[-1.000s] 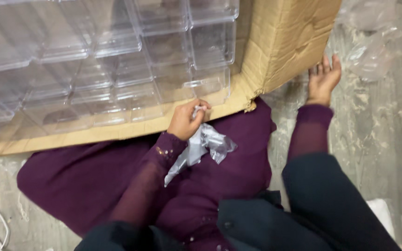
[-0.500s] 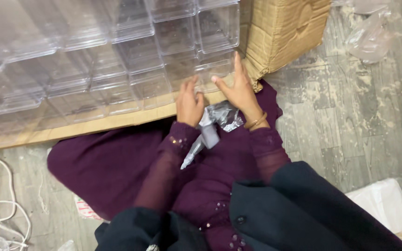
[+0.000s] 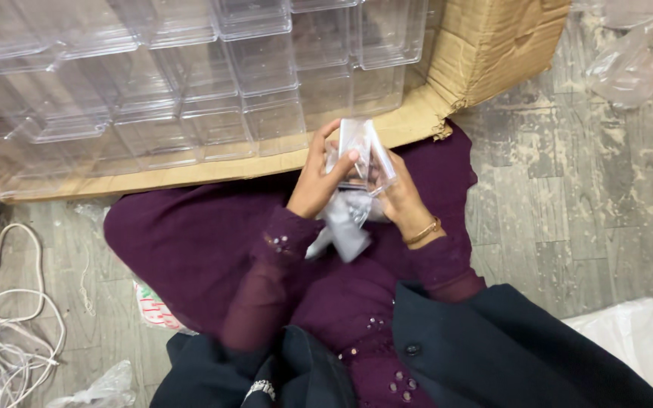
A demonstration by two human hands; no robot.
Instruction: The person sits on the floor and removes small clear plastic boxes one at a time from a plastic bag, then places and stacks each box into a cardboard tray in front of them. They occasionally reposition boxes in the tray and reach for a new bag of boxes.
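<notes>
A small clear plastic box is held up over my lap between both hands. My left hand grips its left side with the thumb across the front. My right hand, a gold bangle at the wrist, holds its right side and underside. Crumpled clear plastic wrap hangs below the box between my wrists. Just beyond my hands, a large cardboard carton lies open, filled with rows of several clear plastic boxes. I sit on the floor in purple clothing.
White cables lie coiled on the grey floor at the left. Loose plastic bags lie at the top right and bottom left. A white packet sits at the lower right. A dark jacket covers my lap.
My right hand came in from the floor at the right to join the left. Both hands lifted a clear box up out of the wrap, which now hangs below it.
</notes>
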